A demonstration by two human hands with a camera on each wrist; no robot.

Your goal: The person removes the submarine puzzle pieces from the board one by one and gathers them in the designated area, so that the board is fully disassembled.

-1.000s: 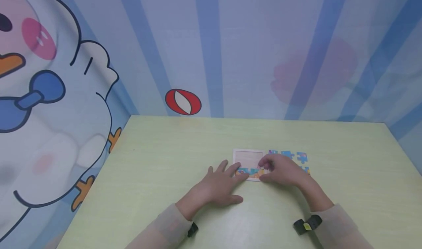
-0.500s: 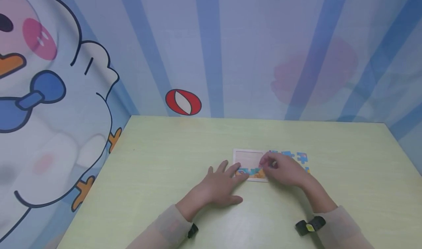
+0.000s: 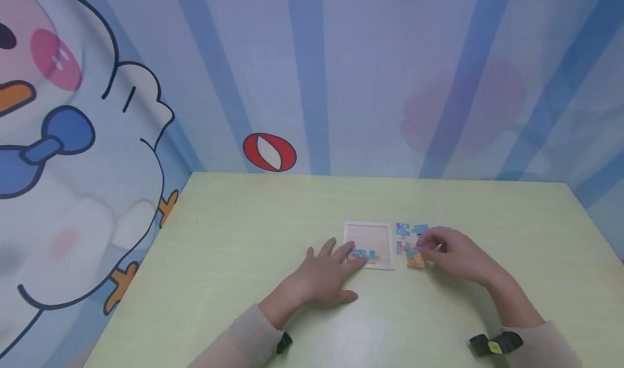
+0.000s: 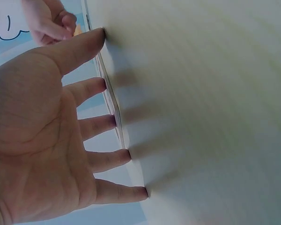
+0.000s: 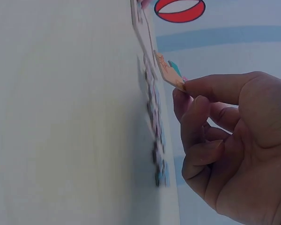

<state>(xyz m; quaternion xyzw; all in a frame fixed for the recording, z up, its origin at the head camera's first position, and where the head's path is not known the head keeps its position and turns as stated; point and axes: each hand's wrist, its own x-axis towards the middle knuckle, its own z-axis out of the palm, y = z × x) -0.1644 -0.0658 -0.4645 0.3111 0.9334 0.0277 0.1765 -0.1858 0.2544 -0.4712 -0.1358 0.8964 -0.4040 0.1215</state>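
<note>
A shallow puzzle tray [image 3: 370, 236] with a pale rim lies on the table, blue and orange puzzle pieces [image 3: 368, 254] along its lower left part. My left hand [image 3: 323, 277] has its fingers spread, with some fingertips on the tray's lower left; the left wrist view shows those straight fingers [image 4: 98, 127] touching down at its edge. To the right of the tray, my right hand [image 3: 455, 254] pinches an orange and teal puzzle piece [image 3: 416, 259] between thumb and fingers. In the right wrist view that puzzle piece [image 5: 166, 70] is tilted and raised above the table.
Several loose puzzle pieces [image 3: 402, 230] lie right of the tray, some partly hidden by my right hand. The pale table [image 3: 253, 216] meets a printed, striped backdrop [image 3: 361, 86] behind and at the left. Each wrist wears a black strap [image 3: 496, 344].
My right hand has moved right, away from the tray, carrying the orange and teal puzzle piece over the loose ones. The tray's lower right now shows bare. My left hand stays put.
</note>
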